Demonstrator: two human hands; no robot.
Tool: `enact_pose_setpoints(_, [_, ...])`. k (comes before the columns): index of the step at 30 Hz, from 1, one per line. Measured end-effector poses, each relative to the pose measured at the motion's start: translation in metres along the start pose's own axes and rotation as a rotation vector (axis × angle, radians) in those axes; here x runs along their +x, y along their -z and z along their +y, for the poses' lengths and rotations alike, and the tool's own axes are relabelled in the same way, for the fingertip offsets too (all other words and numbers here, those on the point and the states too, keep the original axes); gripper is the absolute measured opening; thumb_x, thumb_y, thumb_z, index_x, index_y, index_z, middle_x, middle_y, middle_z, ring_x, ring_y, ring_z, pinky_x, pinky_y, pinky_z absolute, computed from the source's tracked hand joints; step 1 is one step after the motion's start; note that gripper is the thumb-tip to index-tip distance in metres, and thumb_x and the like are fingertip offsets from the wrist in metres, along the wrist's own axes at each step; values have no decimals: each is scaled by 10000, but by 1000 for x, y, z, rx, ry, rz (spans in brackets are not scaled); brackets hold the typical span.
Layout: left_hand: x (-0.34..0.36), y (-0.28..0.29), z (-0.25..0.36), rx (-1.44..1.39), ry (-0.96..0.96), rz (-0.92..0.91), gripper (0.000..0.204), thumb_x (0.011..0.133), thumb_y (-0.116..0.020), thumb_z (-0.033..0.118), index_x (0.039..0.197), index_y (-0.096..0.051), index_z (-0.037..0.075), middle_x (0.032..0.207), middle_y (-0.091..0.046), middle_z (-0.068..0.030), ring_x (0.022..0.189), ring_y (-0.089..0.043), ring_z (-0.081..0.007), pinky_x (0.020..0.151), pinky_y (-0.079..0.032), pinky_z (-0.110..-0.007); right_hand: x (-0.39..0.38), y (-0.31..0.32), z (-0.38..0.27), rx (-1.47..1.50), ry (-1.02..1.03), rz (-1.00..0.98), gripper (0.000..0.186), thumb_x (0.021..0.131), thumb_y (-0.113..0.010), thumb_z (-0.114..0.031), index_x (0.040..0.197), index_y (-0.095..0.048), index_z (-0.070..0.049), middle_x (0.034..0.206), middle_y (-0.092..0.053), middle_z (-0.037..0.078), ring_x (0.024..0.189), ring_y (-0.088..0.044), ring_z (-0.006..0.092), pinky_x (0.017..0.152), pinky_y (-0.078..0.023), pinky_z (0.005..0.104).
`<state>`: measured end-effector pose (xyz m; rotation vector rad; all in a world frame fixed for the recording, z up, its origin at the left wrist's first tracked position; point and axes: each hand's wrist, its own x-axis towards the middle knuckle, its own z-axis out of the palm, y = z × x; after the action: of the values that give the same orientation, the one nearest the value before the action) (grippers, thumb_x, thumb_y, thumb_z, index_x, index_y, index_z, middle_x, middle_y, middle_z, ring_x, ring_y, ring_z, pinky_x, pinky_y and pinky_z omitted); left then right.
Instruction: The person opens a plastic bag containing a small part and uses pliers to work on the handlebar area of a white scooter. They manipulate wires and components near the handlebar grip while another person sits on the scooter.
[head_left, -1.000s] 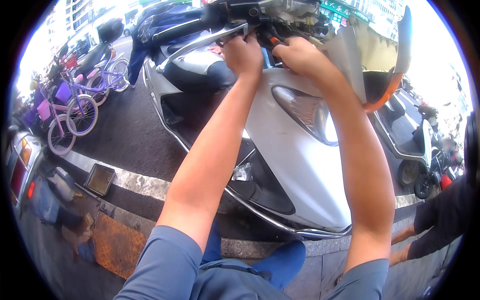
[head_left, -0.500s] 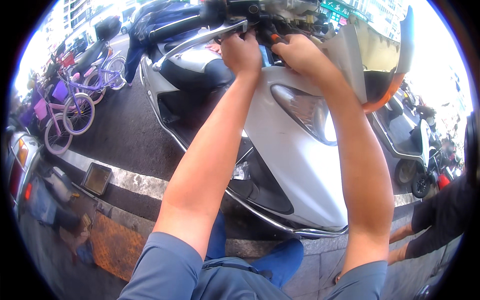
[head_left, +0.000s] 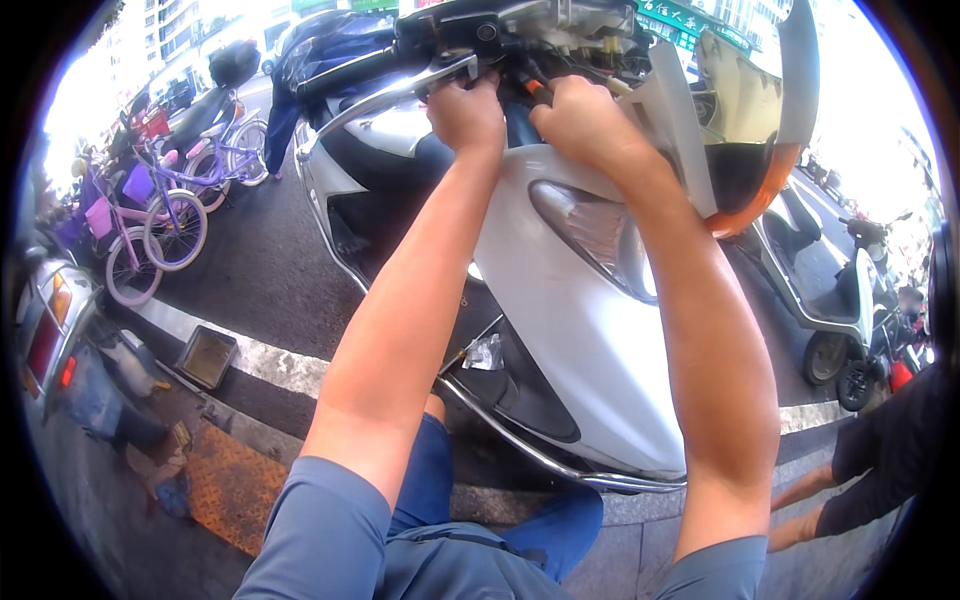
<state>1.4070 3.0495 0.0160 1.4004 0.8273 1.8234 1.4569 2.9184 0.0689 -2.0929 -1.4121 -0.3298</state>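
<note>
A silver-white scooter (head_left: 590,370) stands before me, its handlebar cover off and wiring (head_left: 590,50) exposed. My left hand (head_left: 467,118) is closed beneath the handlebar (head_left: 485,32), beside the brake lever (head_left: 385,98); its fingertips and whatever they hold are hidden. To its right, my right hand (head_left: 582,122) is closed round an orange-and-black handle (head_left: 537,88), whose far end goes out of sight among the wires. Just right of that hand, a loosened front panel with an orange edge (head_left: 765,195) sticks up. The headlight (head_left: 595,235) lies below my right wrist.
On the footboard are a crumpled clear plastic bag (head_left: 485,352) and a thin rod-like tool (head_left: 468,347). A dark tray (head_left: 207,357) rests on the ground at left. Bicycles (head_left: 175,225) and parked scooters (head_left: 830,290) flank me. A person's legs (head_left: 850,480) show at right.
The view has shifted slightly, so the scooter sits a little lower and further left in it. Both hands stay at the opened handlebar, the right one still round the orange-and-black handle.
</note>
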Motion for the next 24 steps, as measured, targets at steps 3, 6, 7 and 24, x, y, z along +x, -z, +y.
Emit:
enact_pose_setpoints(3, [2, -1, -1, -13, 27, -22, 337, 783, -803, 267, 1016, -785, 24, 1047, -750, -173, 976, -705, -335, 910, -505, -401, 0, -1, 1, -30, 26, 2, 372, 854, -605, -197, 1097, -695, 70, 1054, -689, 326, 1011, -681, 456, 914, -549, 463])
enact_pose_setpoints(6, [3, -5, -4, -5, -12, 28, 303, 766, -808, 232, 972, -782, 11, 971, -760, -160, 905, -713, -348, 876, -514, -407, 0, -2, 3, -76, 67, -6, 381, 852, -600, -189, 1124, -694, 60, 1068, -687, 324, 1025, -677, 456, 918, -548, 464])
enact_pose_setpoints(7, [2, -6, -5, 5, -23, 39, 289, 759, -811, 218, 950, -781, 5, 936, -763, -155, 869, -717, -358, 859, -519, -411, 0, -3, 4, -82, 92, 3, 386, 851, -598, -187, 1135, -694, 56, 1073, -687, 322, 1030, -675, 456, 918, -548, 463])
enact_pose_setpoints(24, [7, -10, -26, -35, -143, -30, 367, 844, -730, 288, 988, -754, -49, 945, -740, -220, 885, -709, -365, 842, -522, -420, 5, 0, -3, 27, -132, -76, 384, 855, -596, -293, 1029, -716, 27, 904, -722, 202, 834, -707, 330, 769, -559, 386])
